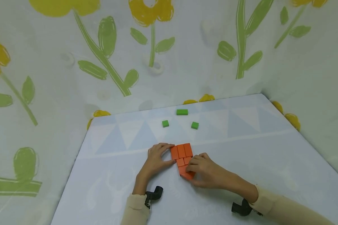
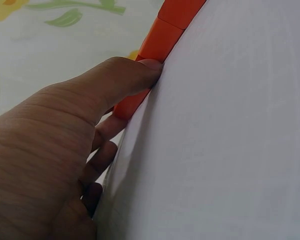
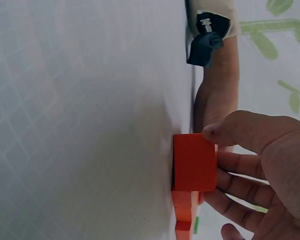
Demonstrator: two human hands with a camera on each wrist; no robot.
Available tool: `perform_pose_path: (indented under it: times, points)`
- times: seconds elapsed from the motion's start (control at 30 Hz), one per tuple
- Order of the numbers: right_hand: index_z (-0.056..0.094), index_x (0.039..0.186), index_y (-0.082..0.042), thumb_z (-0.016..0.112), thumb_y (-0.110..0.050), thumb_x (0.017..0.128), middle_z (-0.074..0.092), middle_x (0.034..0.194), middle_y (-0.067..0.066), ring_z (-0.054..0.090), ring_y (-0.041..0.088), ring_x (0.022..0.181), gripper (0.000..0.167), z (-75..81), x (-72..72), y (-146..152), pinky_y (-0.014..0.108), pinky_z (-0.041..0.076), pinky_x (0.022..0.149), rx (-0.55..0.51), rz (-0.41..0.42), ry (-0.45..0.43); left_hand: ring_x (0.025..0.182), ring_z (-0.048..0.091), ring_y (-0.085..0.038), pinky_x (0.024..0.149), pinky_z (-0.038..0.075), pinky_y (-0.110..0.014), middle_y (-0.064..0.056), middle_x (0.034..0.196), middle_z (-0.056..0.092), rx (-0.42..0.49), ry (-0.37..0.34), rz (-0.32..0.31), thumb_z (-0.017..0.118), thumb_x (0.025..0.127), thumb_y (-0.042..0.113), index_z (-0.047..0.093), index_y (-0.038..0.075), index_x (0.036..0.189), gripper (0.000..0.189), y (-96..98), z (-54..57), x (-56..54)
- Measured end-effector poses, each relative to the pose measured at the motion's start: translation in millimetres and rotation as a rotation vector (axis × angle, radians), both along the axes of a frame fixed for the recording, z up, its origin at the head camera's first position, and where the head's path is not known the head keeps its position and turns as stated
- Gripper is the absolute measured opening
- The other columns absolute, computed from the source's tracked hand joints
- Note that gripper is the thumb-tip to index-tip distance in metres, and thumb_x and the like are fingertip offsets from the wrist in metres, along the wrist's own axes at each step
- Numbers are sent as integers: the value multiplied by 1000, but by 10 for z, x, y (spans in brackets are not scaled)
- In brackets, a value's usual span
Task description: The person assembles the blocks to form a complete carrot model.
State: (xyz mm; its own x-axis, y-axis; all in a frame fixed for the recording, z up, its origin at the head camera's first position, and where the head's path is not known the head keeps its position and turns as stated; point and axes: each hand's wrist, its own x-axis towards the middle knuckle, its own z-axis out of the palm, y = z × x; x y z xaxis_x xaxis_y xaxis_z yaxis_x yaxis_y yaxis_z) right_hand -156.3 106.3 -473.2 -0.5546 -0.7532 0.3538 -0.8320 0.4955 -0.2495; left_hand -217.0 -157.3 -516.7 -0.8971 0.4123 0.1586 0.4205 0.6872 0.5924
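Observation:
Several orange blocks lie side by side in a compact group on the table. Three upright oblong blocks (image 1: 181,151) form the far row, smaller blocks (image 1: 181,162) sit below them, and a near orange block (image 3: 194,162) is at the end closest to me. My left hand (image 1: 155,160) holds the far-left block (image 1: 174,152), index finger at its far corner and thumb (image 2: 149,75) against its side. My right hand (image 1: 207,171) grips the near block, thumb on its front edge and fingers curled over it, partly hiding it.
Farther back on the table (image 1: 101,178) are a green oblong block (image 1: 182,112) and two small green blocks, one on the left (image 1: 165,123) and one on the right (image 1: 195,125). Behind the table hangs a flower-print sheet (image 1: 186,72). Black cameras are strapped to both wrists.

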Motion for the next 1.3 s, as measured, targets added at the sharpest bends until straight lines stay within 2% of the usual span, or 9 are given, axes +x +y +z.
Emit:
perform_pose_path:
  times: [0.47, 0.57, 0.67, 0.77, 0.9, 1.07, 1.3]
  points:
    - [73, 102, -18, 82, -25, 78, 63, 100, -8, 57, 14, 99, 26, -12, -25, -30, 41, 41, 89, 20, -16, -4, 129, 42, -23, 107, 24, -51, 3, 136, 53, -7, -8, 9, 77, 85, 43, 58, 31, 139, 58, -10, 21, -17]
    - [72, 105, -19, 82, -29, 80, 65, 104, -8, 57, 13, 101, 29, 1, -36, -25, 41, 41, 89, 39, -32, -31, 129, 42, -23, 107, 24, -51, 2, 136, 53, -10, -16, 13, 77, 85, 42, 58, 30, 139, 58, -13, 29, -9]
    - [71, 112, -16, 80, -32, 83, 66, 108, -6, 57, 14, 105, 35, 94, -122, 33, 44, 39, 92, 47, -60, -115, 129, 42, -24, 107, 24, -51, 2, 136, 53, -8, -22, 10, 77, 85, 41, 58, 30, 139, 59, -12, 27, -2]
    - [70, 113, -13, 79, -29, 86, 67, 111, -3, 57, 17, 107, 33, 264, -319, 111, 47, 38, 94, 22, -115, -166, 129, 43, -23, 107, 24, -51, 2, 136, 53, -13, -20, 7, 77, 85, 42, 58, 29, 139, 59, -11, 26, -1]
    - [72, 111, -11, 78, -22, 88, 67, 111, 1, 57, 23, 109, 27, 406, -712, 150, 50, 37, 95, -26, -196, -180, 128, 43, -23, 106, 25, -51, 3, 135, 54, -29, -14, 20, 78, 85, 42, 58, 30, 138, 58, -39, 21, -12]
    - [70, 114, -7, 76, -20, 89, 68, 110, 8, 56, 28, 110, 29, 386, -1205, 193, 52, 37, 92, -40, -283, -177, 128, 44, -23, 106, 26, -52, 3, 136, 54, -27, -21, 8, 77, 85, 41, 58, 29, 139, 58, -29, 11, -9]
    - [66, 120, -1, 75, -17, 90, 65, 113, 14, 54, 34, 110, 35, 403, -1812, 191, 55, 36, 89, -41, -389, -210, 128, 45, -23, 107, 26, -52, 4, 134, 54, -25, -11, 9, 78, 85, 40, 59, 30, 138, 57, 4, -2, -15]
